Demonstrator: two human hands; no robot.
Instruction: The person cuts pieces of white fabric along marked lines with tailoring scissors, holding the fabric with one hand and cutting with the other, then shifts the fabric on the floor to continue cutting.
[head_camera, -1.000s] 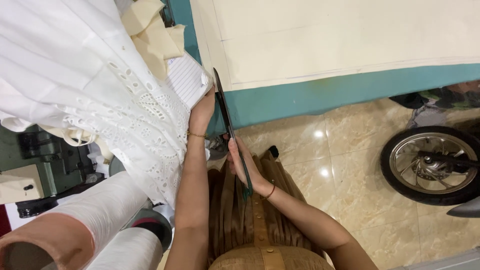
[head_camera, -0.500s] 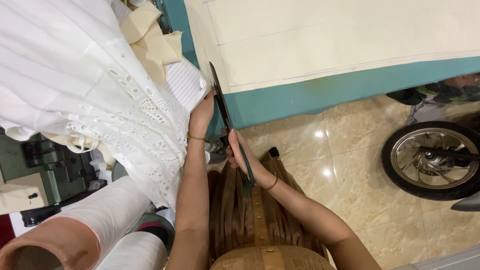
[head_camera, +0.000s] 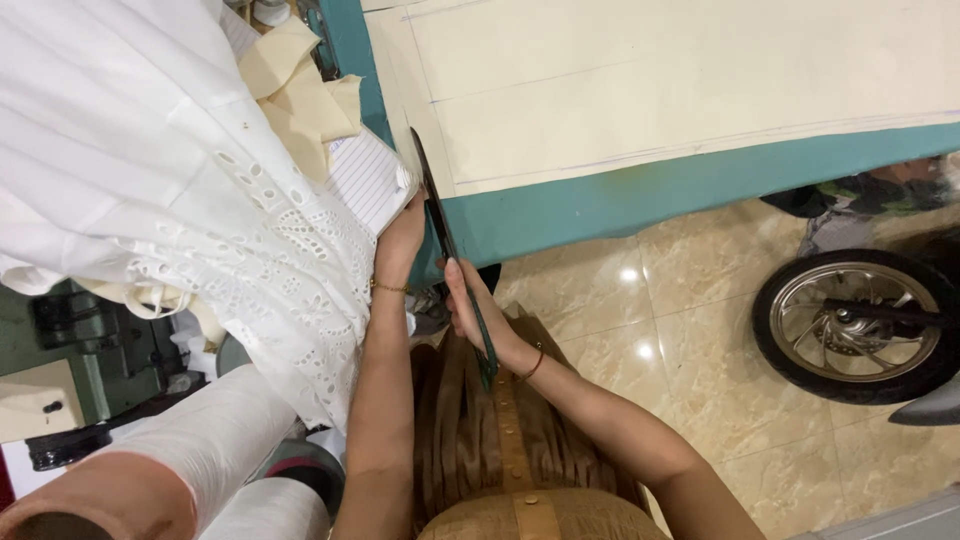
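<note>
1. The right hand (head_camera: 478, 312) is closed around the handles of a long pair of dark scissors (head_camera: 447, 245). The blades point away from the person and lie along the left edge of the cream fabric (head_camera: 700, 90), right at the near left corner of the teal table (head_camera: 620, 200). The low grip appears to keep the blades flat to the edge.

2. The left hand (head_camera: 400, 240) rests on that same corner, just left of the blades, fingers curled down on the cloth edge. It seems to be pinning the fabric; whether it actually grips anything I cannot tell.

3. The cream fabric lies flat, with thin drawn lines running along its length; its near edge stops just short of the table's near edge, leaving a teal strip bare.

4. A striped white piece (head_camera: 365, 180) and folded cream offcuts (head_camera: 300, 95) sit at the table's left edge, touching the left hand's side.

5. White eyelet garment (head_camera: 180, 200) hangs left of the table, well clear of the blades.

6. Packages, labels and signs: none legible. White fabric rolls (head_camera: 200, 450) lie lower left; a motorbike wheel (head_camera: 850, 325) stands on the tiled floor to the right.
</note>
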